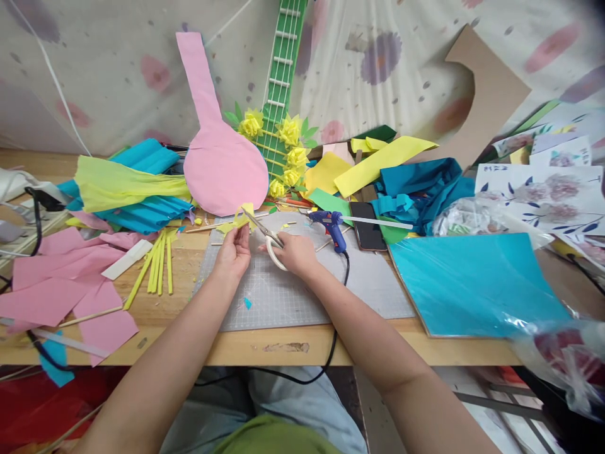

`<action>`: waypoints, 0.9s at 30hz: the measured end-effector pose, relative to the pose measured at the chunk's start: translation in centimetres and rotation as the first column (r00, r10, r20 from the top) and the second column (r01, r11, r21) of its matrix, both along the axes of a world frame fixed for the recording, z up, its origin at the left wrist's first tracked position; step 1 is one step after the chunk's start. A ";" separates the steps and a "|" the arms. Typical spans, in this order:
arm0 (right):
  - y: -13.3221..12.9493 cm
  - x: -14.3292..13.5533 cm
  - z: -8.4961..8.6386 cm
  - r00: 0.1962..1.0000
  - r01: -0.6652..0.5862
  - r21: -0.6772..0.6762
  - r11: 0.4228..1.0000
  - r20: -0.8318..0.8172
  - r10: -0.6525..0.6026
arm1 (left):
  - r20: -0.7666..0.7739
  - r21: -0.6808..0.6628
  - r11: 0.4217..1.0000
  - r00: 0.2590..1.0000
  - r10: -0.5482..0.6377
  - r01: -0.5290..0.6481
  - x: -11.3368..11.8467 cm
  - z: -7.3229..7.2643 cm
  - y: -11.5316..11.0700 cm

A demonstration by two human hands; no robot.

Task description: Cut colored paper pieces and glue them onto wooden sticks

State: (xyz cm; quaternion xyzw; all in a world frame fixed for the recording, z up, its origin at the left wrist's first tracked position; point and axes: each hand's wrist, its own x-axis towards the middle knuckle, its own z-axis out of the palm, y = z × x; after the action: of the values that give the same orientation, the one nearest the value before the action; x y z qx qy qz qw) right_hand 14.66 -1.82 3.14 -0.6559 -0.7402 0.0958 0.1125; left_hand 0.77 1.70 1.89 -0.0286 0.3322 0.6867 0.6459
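My left hand (pixel 235 252) pinches a small piece of yellow paper (pixel 230 224) above the grey cutting mat (pixel 278 302). Closed around the white handles of a pair of scissors (pixel 271 243), my right hand (pixel 297 253) points the blades up and left at the yellow paper. The blade tips meet or overlap the paper; whether they cut into it I cannot tell. Just behind my hands leans a pink, long-necked paper shape (pixel 227 167). Beside it stands a green paper guitar neck (pixel 282 75) with white strings and yellow paper flowers (pixel 289 131) at its lower end.
A blue glue gun (pixel 328 224) with a white stick lies right of my hands, its cord running over the table's front edge. Beside it are a phone (pixel 367 228) and a turquoise sheet (pixel 477 280). Pink paper scraps (pixel 61 271) and yellow strips (pixel 158 265) lie left.
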 end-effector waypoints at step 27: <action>-0.4 0.1 -0.2 0.998 -0.064 0.087 0.994 0.006 0.063 | 0.025 -0.040 0.993 0.994 -0.109 0.110 0.3 0.9 -0.5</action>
State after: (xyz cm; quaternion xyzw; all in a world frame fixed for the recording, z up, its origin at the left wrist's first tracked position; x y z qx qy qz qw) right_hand 14.76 -2.27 2.96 -0.6266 -0.7644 0.0658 0.1369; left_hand 1.08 1.21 2.80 -0.0314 0.3401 0.6429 0.6856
